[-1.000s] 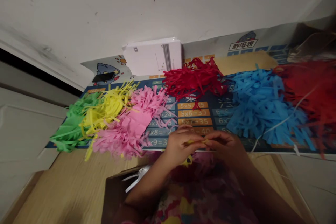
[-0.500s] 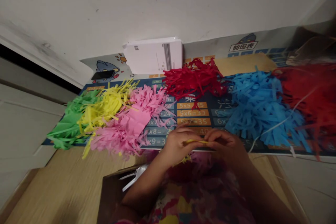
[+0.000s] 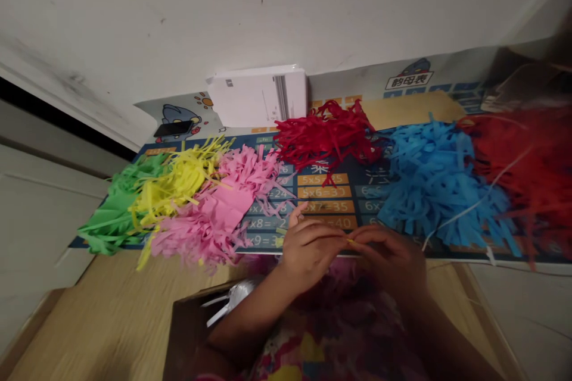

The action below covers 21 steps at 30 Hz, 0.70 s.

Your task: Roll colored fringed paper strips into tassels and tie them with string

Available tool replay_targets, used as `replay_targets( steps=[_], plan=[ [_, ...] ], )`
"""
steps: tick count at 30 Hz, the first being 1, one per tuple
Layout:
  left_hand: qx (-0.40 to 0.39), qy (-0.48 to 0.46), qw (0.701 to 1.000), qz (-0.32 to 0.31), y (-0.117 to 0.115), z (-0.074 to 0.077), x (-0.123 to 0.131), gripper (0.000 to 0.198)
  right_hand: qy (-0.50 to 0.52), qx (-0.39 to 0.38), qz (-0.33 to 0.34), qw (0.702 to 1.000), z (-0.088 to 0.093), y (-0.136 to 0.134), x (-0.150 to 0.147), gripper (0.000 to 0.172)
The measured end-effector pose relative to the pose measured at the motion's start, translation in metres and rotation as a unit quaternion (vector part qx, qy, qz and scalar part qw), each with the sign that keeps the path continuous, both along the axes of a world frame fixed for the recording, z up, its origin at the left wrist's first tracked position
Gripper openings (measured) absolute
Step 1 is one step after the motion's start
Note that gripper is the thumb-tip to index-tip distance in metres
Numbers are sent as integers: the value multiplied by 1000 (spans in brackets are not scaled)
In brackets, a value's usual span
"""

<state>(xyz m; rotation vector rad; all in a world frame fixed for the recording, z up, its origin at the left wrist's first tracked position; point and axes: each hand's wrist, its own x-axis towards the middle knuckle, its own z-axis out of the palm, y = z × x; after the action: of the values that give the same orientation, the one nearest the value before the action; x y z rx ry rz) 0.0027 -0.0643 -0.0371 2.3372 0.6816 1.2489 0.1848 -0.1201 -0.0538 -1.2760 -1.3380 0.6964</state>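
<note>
Close to the table's front edge, my left hand [image 3: 310, 253] and my right hand [image 3: 393, 259] meet fingertip to fingertip. Between them shows a tiny bit of yellow paper [image 3: 351, 241], pinched by both; the rest of it is hidden by the fingers. Left of my hands lies a fringed pink paper bundle [image 3: 232, 205], beside a yellow fringed bundle [image 3: 179, 181] and a green one [image 3: 111, 211]. A dark red fringed bundle [image 3: 324, 137] lies beyond my hands. To the right is a blue fringed bundle [image 3: 440, 184].
A brighter red bundle [image 3: 531, 161] lies at far right, a white cord [image 3: 473, 205] crossing the blue one. A white pack [image 3: 259, 98] leans against the wall; a phone [image 3: 174, 128] lies at left. Below the table stands a brown box [image 3: 187, 327] with silvery-white material.
My fingertips have come closer together, so less of the yellow paper shows. A finger of my left hand is now raised. The view has shifted slightly.
</note>
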Motion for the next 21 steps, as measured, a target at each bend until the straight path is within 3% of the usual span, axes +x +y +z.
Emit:
replay_targets(
  steps=[7, 10, 12, 14, 15, 16, 17, 18, 21],
  plan=[
    [-3, 6, 1000, -2, 0, -6, 13, 5, -9, 8, -9, 1000, -6, -6, -9, 8],
    [-6, -1, 1000, -3, 5, -9, 18, 8, -44, 28, 14, 999, -2, 1, 7, 15],
    [-30, -4, 1000, -9, 11, -9, 17, 9, -80, 31, -25, 996, 8, 13, 43, 18],
    [-75, -10, 997, -25, 18, -6, 14, 9, -136, 8, -145, 980, 24, 32, 101, 22],
    [-98, -14, 994, -34, 21, -4, 13, 10, -179, -16, -233, 956, 34, 44, 134, 25],
    [-119, -20, 992, -40, 24, -2, 12, 10, -242, -44, -318, 916, 43, 58, 168, 30],
    [-136, -25, 989, -44, 26, 0, 12, 10, -331, -91, -360, 868, 51, 74, 200, 35],
    [-149, -26, 987, -47, 28, 0, 12, 10, -423, -152, -361, 817, 58, 92, 229, 39],
    [-194, -26, 980, -36, 27, -3, 16, 9, -491, -223, -317, 780, 68, 146, 287, 31]
  ],
)
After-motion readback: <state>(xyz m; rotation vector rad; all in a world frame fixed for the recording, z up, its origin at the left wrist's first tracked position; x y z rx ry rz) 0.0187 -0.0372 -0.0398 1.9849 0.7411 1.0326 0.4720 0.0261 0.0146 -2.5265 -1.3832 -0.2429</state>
